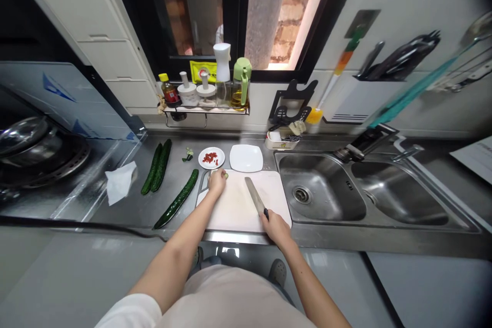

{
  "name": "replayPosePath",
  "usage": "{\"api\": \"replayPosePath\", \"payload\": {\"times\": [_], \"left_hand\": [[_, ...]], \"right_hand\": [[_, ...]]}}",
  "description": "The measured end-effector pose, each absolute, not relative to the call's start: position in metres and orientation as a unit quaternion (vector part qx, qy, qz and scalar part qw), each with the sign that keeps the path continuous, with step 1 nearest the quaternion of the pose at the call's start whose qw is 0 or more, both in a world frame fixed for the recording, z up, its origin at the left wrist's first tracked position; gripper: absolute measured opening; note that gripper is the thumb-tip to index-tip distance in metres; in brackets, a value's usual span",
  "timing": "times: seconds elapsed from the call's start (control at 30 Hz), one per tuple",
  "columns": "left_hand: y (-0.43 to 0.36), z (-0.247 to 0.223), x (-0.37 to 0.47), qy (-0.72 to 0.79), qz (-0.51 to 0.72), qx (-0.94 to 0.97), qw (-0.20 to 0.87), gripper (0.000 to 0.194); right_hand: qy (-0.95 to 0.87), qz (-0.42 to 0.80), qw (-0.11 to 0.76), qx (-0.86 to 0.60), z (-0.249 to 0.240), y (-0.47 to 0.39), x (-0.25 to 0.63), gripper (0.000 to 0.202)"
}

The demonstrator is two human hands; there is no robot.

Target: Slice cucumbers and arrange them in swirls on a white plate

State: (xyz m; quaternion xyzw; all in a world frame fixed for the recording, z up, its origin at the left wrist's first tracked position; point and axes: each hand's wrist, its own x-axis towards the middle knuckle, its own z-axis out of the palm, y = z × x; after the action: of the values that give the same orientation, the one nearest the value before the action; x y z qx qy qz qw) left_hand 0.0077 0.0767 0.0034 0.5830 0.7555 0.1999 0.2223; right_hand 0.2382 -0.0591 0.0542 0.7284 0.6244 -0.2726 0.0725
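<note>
My right hand [275, 226] grips a kitchen knife [254, 195] by its dark handle, the blade lying over the right half of the white cutting board [240, 210]. At the board's upper left corner, my left hand [217, 182] is closed around a small pale green piece [226, 176], which looks like a cucumber end; most of it is hidden by the fingers. One whole cucumber [177, 200] lies left of the board. Just behind the board sit a small white plate [201, 160] with red pieces on it and a white square dish [246, 158].
Two more cucumbers [157, 166] lie farther left, near a crumpled white paper towel [120, 182]. Green scraps [188, 154] rest behind. A double sink [323, 189] adjoins the board's right. Bottles stand on a wall rack [207, 109]; a pot [33, 146] is at far left.
</note>
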Motion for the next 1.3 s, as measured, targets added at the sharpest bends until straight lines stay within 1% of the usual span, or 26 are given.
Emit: {"api": "replayPosePath", "payload": {"times": [0.17,0.3,0.4,0.53,0.63,0.93,1.3], "left_hand": [[0.059,-0.006,0.021,0.744,0.259,0.537,0.304,0.018],[0.043,-0.016,0.034,0.721,0.276,0.542,0.332,0.015],[0.035,-0.023,0.038,0.713,0.271,0.561,0.321,0.015],[0.031,-0.029,0.034,0.712,0.292,0.569,0.288,0.020],[0.031,-0.032,0.030,0.710,0.302,0.570,0.284,0.019],[0.040,-0.034,0.033,0.737,0.266,0.558,0.274,0.016],[0.042,-0.031,0.032,0.747,0.240,0.558,0.271,0.017]], "right_hand": [[0.626,-0.272,0.068,0.728,0.051,-0.060,0.239,0.044],[0.634,-0.270,0.065,0.722,0.050,-0.059,0.239,0.044],[0.642,-0.265,0.069,0.716,0.052,-0.059,0.240,0.045],[0.665,-0.248,0.071,0.701,0.057,-0.063,0.240,0.045],[0.681,-0.244,0.072,0.686,0.060,-0.070,0.239,0.044],[0.700,-0.240,0.091,0.667,0.067,-0.077,0.238,0.041],[0.708,-0.232,0.115,0.657,0.066,-0.076,0.235,0.040]]}}
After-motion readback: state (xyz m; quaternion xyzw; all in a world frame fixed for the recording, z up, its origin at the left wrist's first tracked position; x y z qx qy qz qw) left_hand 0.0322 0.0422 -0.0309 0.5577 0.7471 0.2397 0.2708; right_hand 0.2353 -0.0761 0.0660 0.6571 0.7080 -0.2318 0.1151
